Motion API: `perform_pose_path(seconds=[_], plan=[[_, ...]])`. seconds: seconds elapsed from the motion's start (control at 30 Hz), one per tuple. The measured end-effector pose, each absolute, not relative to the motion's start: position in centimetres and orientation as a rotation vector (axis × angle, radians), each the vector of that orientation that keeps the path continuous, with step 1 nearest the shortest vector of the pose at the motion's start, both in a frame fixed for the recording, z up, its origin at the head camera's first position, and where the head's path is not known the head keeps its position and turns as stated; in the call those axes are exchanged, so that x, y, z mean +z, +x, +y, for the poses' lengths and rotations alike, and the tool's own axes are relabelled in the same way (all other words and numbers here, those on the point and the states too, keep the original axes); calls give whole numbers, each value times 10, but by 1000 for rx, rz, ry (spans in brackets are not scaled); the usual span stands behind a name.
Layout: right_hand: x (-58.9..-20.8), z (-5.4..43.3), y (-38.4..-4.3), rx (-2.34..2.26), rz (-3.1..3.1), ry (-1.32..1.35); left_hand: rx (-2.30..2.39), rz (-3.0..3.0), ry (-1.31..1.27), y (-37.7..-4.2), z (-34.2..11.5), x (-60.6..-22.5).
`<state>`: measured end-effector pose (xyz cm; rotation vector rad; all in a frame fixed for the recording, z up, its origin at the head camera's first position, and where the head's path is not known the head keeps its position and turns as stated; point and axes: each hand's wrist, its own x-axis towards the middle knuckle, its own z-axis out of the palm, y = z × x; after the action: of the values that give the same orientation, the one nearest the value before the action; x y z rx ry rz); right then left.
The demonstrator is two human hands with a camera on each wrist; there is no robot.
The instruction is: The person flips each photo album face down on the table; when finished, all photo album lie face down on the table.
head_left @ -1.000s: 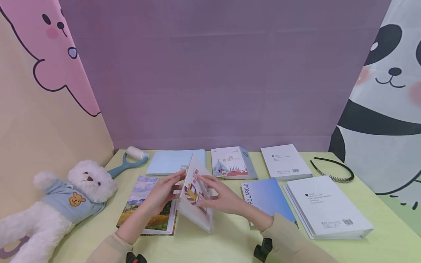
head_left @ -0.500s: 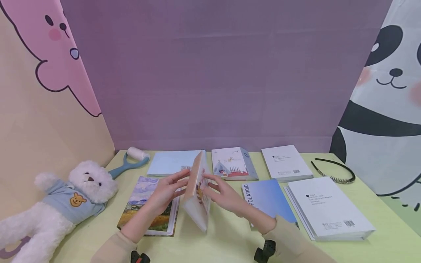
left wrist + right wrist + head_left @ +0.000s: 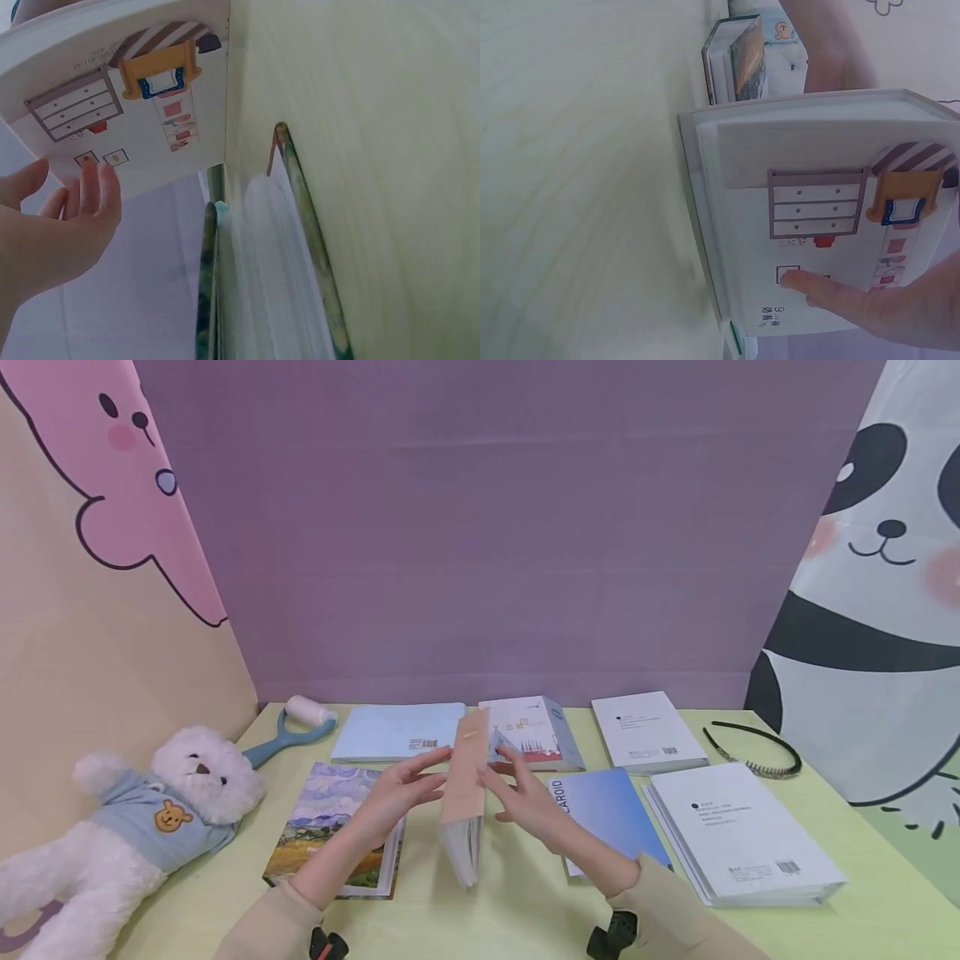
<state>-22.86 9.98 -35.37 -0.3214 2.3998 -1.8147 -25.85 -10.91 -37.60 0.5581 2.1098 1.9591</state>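
Observation:
A photo album (image 3: pixel 468 772) with a tan spine and illustrated white covers stands upright on the table, spine towards me, page edges showing at its near end. My left hand (image 3: pixel 401 797) is at its left side with fingers extended; in the left wrist view the fingers lie in front of the cover, and contact is unclear. My right hand (image 3: pixel 528 802) is at its right side. In the right wrist view a fingertip (image 3: pixel 799 283) touches the cover with a printed drawer chest. An album with a painted landscape cover (image 3: pixel 322 827) lies left, a blue POLAROID album (image 3: pixel 615 818) right.
A pale blue album (image 3: pixel 397 731), a tent-printed one (image 3: pixel 517 731) and a white one (image 3: pixel 645 731) lie along the back. A thick white album (image 3: pixel 750 835) and headband (image 3: pixel 757 752) are right. At left are a teddy bear (image 3: pixel 161 814) and a lint roller (image 3: pixel 296 727).
The album between my hands has turned from showing its illustrated cover to showing its tan spine, shifting slightly right. My fingers have moved along with it. The other things stay put.

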Motion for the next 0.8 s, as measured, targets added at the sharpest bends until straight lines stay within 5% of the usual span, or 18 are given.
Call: perform_pose_path(seconds=[0.8], plan=[[-359, 131, -228, -1822, 2380, -356, 1721, 2172, 685, -258, -93, -385]])
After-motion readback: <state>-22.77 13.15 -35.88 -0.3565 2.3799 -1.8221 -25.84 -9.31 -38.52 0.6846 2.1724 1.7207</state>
